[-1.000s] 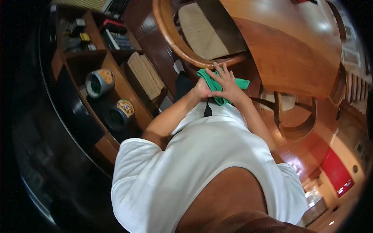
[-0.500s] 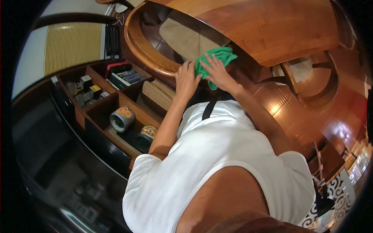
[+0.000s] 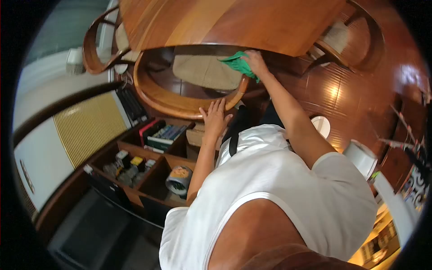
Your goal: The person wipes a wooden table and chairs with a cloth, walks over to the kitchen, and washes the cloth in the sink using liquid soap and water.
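A crumpled green cloth (image 3: 239,63) hangs from my right hand (image 3: 256,63), whose fingers are closed on it beside the right end of a curved wooden chair back (image 3: 171,104). My left hand (image 3: 215,118) lies with its fingers spread on the near part of that chair back. Beyond the curve shows the chair's beige seat (image 3: 204,72), partly under the wooden table (image 3: 234,22).
To the left, a divided wooden shelf unit (image 3: 157,177) holds books (image 3: 164,137), small boxes (image 3: 135,161) and a round jar (image 3: 179,180). More chairs (image 3: 92,49) stand around the table. On the right are a white bin-like container (image 3: 360,157) and reddish tiled floor (image 3: 333,92).
My right hand has moved with the cloth to the chair back's right end, away from my left hand. My left hand stays on the chair back. The whole view has turned.
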Demonstrator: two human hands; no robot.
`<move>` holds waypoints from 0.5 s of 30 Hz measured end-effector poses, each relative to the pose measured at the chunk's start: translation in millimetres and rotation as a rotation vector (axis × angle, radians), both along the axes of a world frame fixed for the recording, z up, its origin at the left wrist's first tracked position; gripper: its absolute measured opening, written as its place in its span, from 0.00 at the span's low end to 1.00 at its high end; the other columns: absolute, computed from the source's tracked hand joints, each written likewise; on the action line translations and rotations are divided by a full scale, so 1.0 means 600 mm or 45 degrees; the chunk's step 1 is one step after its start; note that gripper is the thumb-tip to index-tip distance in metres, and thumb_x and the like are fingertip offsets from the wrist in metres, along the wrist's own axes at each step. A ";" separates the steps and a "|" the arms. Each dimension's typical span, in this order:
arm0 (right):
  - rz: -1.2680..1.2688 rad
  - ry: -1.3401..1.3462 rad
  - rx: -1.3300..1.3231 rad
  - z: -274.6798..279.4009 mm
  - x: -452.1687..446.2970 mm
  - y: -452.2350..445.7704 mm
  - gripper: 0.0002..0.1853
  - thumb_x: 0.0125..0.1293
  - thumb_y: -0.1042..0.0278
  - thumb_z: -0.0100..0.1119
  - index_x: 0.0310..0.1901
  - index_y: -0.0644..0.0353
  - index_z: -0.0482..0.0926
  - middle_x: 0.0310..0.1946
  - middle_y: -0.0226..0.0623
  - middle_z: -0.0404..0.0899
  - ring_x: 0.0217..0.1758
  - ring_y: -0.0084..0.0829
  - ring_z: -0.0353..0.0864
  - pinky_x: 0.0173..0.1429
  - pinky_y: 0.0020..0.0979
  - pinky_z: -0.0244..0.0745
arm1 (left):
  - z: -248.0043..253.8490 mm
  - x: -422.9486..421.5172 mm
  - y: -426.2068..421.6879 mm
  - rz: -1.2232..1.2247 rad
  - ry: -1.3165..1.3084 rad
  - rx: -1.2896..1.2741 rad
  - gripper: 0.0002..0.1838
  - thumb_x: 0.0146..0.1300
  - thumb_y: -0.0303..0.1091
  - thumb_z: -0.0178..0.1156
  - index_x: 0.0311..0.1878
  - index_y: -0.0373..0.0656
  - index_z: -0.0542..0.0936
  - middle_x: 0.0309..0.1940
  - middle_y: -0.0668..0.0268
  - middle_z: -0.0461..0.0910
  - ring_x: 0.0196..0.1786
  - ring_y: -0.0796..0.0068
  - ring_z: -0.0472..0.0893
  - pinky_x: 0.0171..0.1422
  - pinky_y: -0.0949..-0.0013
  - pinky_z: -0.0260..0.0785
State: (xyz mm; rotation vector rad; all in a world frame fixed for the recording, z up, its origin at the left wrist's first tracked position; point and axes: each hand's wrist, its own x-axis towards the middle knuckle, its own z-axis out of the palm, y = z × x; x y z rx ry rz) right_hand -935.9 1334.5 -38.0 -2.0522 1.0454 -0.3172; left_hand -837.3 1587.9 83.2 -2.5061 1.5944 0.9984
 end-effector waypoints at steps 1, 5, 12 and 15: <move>0.048 0.011 -0.086 0.000 -0.005 -0.003 0.15 0.64 0.60 0.52 0.45 0.61 0.78 0.44 0.50 0.77 0.56 0.51 0.69 0.59 0.45 0.66 | 0.001 0.006 -0.004 -0.014 0.031 0.014 0.37 0.58 0.45 0.63 0.70 0.50 0.61 0.69 0.65 0.62 0.72 0.58 0.58 0.71 0.30 0.34; 0.215 -0.186 -0.487 0.054 -0.064 0.048 0.11 0.56 0.69 0.57 0.39 0.63 0.72 0.38 0.44 0.69 0.41 0.47 0.69 0.50 0.40 0.67 | 0.001 0.028 -0.023 -0.029 0.150 0.136 0.35 0.59 0.48 0.61 0.69 0.52 0.64 0.68 0.62 0.63 0.70 0.57 0.62 0.70 0.30 0.40; 0.405 -0.246 0.212 0.095 -0.265 0.063 0.14 0.58 0.67 0.60 0.43 0.65 0.73 0.43 0.45 0.71 0.51 0.46 0.72 0.55 0.40 0.68 | 0.062 -0.024 -0.165 -0.128 0.092 -0.007 0.33 0.62 0.48 0.58 0.69 0.53 0.63 0.69 0.53 0.60 0.69 0.49 0.63 0.69 0.39 0.50; 0.261 0.101 0.088 0.052 -0.413 0.028 0.16 0.57 0.66 0.60 0.47 0.61 0.75 0.47 0.45 0.72 0.54 0.48 0.72 0.58 0.43 0.68 | 0.150 -0.096 -0.277 -0.231 0.292 -0.418 0.31 0.63 0.38 0.59 0.69 0.47 0.62 0.68 0.50 0.61 0.69 0.47 0.61 0.71 0.52 0.53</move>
